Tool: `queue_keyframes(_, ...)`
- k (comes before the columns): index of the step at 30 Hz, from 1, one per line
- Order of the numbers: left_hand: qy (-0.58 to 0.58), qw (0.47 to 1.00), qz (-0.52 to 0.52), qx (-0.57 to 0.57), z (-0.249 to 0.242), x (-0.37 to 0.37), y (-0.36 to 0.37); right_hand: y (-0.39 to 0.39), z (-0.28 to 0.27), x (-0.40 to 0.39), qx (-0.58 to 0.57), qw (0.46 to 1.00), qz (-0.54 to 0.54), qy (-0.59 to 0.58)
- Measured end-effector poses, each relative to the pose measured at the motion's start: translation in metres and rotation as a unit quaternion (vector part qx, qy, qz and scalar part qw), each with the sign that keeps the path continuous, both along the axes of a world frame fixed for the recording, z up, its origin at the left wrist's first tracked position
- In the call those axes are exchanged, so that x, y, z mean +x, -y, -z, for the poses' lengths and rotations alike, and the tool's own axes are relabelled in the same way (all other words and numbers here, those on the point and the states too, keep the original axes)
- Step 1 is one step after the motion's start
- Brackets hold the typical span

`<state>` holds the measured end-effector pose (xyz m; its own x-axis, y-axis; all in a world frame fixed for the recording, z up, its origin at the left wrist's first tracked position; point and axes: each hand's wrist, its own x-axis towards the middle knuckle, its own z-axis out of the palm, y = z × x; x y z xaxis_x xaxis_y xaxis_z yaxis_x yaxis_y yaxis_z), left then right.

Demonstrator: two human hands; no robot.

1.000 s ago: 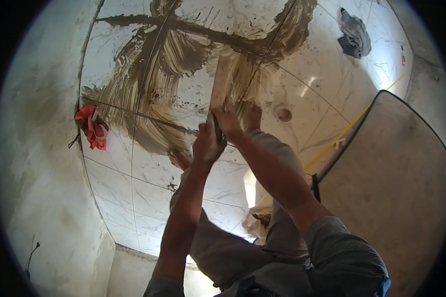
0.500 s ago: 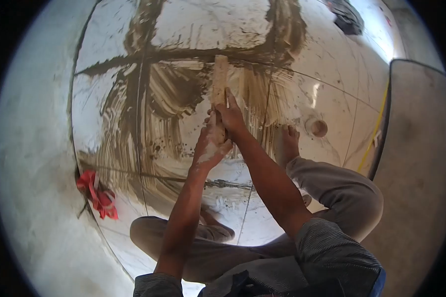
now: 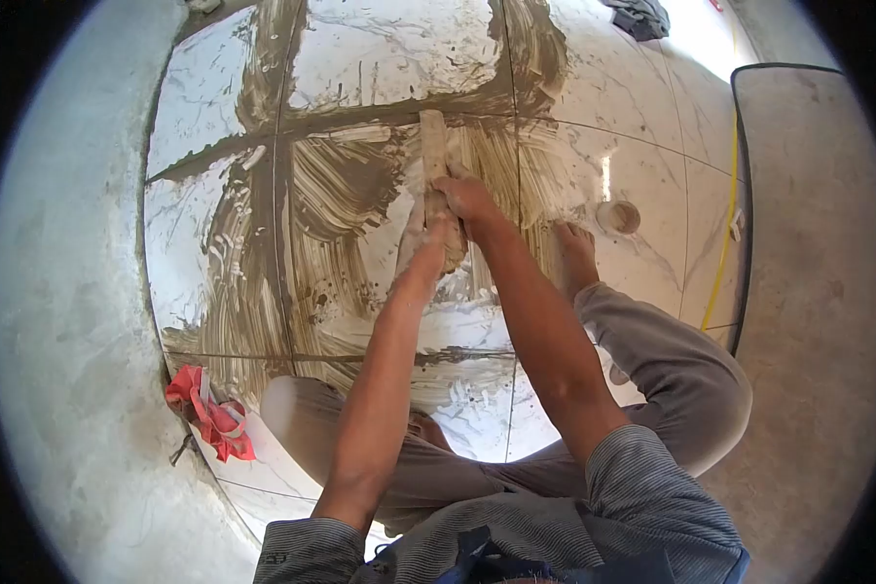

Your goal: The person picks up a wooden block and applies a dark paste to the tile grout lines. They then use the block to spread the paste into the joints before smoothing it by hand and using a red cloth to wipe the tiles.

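Both hands are on a long, flat strip of wood [image 3: 432, 141] coated with pale mud-like paste, its far end pointing away from me. My right hand [image 3: 469, 199] closes round its middle from the right, with the thumb side on top. My left hand [image 3: 435, 239] grips it lower down on the left; its fingers are partly hidden. Beneath the strip are white marbled floor tiles [image 3: 391, 49], with brown grout paste [image 3: 336, 180] smeared in streaks over them and along the joints.
A small round cup [image 3: 618, 218] stands on the tiles beside my right foot [image 3: 578, 255]. Red cloth [image 3: 209, 414] lies at the left wall edge. A yellow tape [image 3: 718, 277] runs along the right, beside a raised grey slab [image 3: 798, 224]. Dark cloth [image 3: 638, 18] lies at the far right.
My view has shifted slightly. My left hand has turned and moved up closer to the right hand, and more of the strip's near end shows. Both hands still hold it.
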<state>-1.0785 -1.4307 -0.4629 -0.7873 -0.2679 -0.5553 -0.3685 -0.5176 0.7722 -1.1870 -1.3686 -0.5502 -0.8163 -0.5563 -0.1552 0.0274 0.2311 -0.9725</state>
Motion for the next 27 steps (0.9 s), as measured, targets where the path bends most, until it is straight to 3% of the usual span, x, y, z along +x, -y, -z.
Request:
queue_keyframes(1, 0.019, 1.000, -0.012, 0.019, -0.004, 0.004, -0.003, -0.001, -0.006, 0.003, 0.000, 1.000, -0.003, -0.002)
queue_keyframes(3, -0.006, 1.000, -0.004, 0.023, 0.000, 0.005, -0.002, -0.003, -0.031, 0.010, -0.011, 0.967, 0.130, 0.218)
queue_keyframes(5, -0.026, 0.999, 0.006, -0.021, 0.023, -0.004, -0.001, 0.000, -0.052, -0.002, -0.012, 0.962, 0.124, 0.244)
queue_keyframes(6, -0.023, 1.000, 0.005, -0.021, 0.009, -0.013, 0.000, -0.001, -0.055, -0.006, -0.009, 0.955, 0.122, 0.272)
queue_keyframes(8, 0.104, 0.993, 0.059, -0.009, -0.036, -0.033, 0.007, 0.002, -0.041, -0.024, -0.027, 0.955, 0.111, 0.274)
queue_keyframes(12, 0.070, 0.996, 0.038, 0.028, -0.007, -0.024, -0.005, -0.009, -0.056, -0.010, -0.015, 0.956, 0.132, 0.261)
queue_keyframes(14, -0.014, 0.999, -0.008, 0.039, 0.017, -0.010, -0.013, -0.016, -0.061, -0.002, -0.007, 0.961, 0.147, 0.236)
queue_keyframes(16, -0.006, 0.999, -0.020, 0.037, 0.029, -0.009, -0.021, -0.022, -0.066, 0.003, 0.003, 0.963, 0.158, 0.216)
queue_keyframes(18, -0.002, 0.999, -0.031, 0.034, 0.027, -0.011, -0.029, -0.031, -0.072, 0.000, -0.094, 0.925, 0.167, 0.329)
queue_keyframes(22, -0.040, 0.979, -0.046, 0.193, -0.002, -0.014, -0.044, -0.048, -0.078, -0.008, -0.074, 0.949, 0.161, 0.260)
queue_keyframes(24, -0.027, 0.956, -0.080, 0.282, -0.006, -0.017, -0.057, -0.056, -0.089, -0.014, 0.135, 0.967, 0.133, 0.169)
queue_keyframes(27, -0.009, 0.957, -0.068, 0.281, -0.013, -0.018, -0.064, -0.060, -0.071, -0.024, 0.198, 0.972, 0.109, 0.067)
